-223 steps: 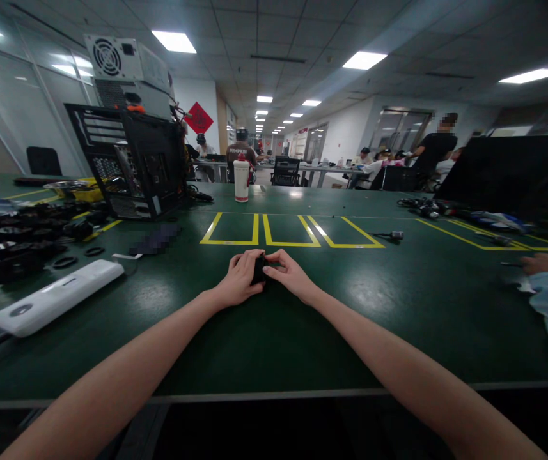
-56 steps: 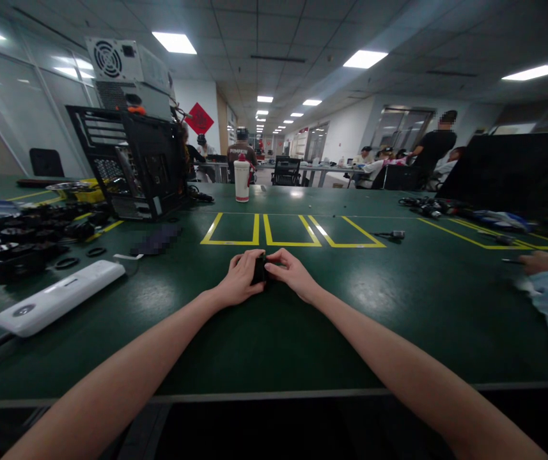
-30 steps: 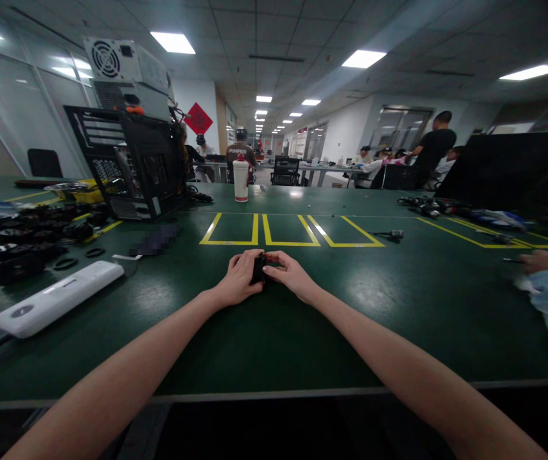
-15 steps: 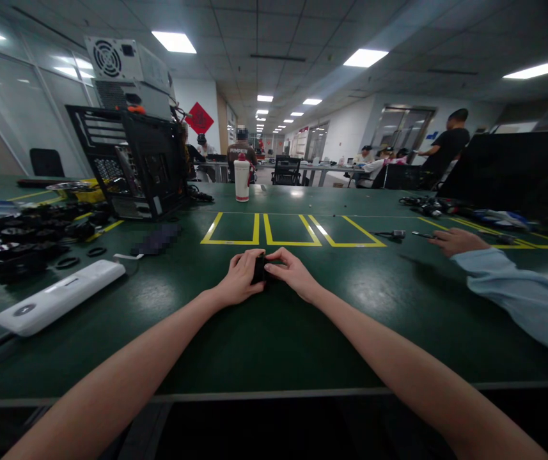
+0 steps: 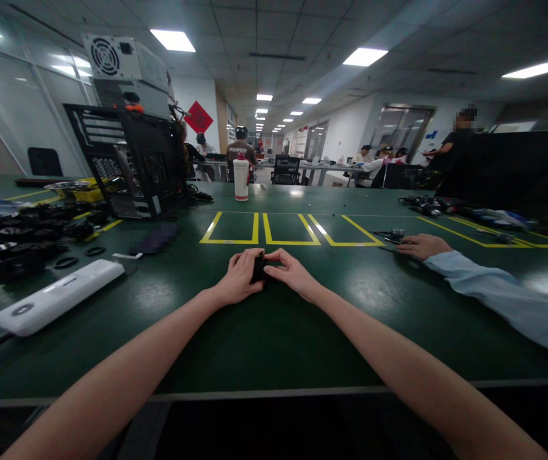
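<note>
A small black object [image 5: 258, 268], dark and boxy, sits between my two hands just above or on the green table [image 5: 274, 345]; its exact kind is hidden by my fingers. My left hand [image 5: 240, 278] is wrapped round it from the left, thumb low and fingers over the top. From the right, my right hand [image 5: 289, 271] pinches at its edge with thumb and forefinger. Yellow tape outlines [image 5: 293, 243] lie on the table just beyond my hands.
A white power strip [image 5: 60, 297] and black rings [image 5: 66, 262] lie to the left, near a heap of black parts [image 5: 15, 239]. Behind stand an open computer case [image 5: 144, 163] and a white cup [image 5: 241, 180]. At right, a co-worker's hand [image 5: 422, 245] reaches in beside a dark cable [image 5: 391, 235].
The co-worker's hand has moved left along the table to the dark cable. My own hands keep nearly the same grip and place on the black object.
</note>
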A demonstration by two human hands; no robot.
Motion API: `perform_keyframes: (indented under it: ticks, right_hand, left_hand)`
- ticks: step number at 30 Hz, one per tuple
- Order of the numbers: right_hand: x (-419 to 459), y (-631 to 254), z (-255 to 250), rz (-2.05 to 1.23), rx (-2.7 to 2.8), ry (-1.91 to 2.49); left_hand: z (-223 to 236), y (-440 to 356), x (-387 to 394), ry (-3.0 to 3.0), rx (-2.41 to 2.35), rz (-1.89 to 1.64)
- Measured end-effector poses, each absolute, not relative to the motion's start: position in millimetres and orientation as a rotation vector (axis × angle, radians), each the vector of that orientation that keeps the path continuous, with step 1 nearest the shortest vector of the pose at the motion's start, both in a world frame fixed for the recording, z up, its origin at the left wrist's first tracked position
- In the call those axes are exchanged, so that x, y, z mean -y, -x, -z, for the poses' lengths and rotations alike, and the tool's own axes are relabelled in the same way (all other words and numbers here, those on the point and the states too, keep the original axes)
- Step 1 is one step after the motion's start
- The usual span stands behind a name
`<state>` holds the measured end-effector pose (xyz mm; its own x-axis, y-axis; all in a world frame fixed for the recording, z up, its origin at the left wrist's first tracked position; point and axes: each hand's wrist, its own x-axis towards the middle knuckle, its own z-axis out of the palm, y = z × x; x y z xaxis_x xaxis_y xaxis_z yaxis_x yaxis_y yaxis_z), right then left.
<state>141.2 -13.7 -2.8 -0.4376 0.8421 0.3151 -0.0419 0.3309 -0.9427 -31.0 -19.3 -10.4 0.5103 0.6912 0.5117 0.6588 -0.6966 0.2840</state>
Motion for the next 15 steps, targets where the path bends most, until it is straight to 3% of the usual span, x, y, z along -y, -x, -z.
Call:
perform_keyframes:
  ticks: [10,15]
  right_hand:
    - [14.0,-138.5,-7.1,-1.308,1.649,0.950]
    - [16.6,-143.4,-8.8,-1.242,1.761,0.796]
  left_hand:
    - [9.4,30.8,20.0,-2.681,-1.195,-0.941]
    - [9.2,30.6,20.6,-2.681,-1.196,-0.936]
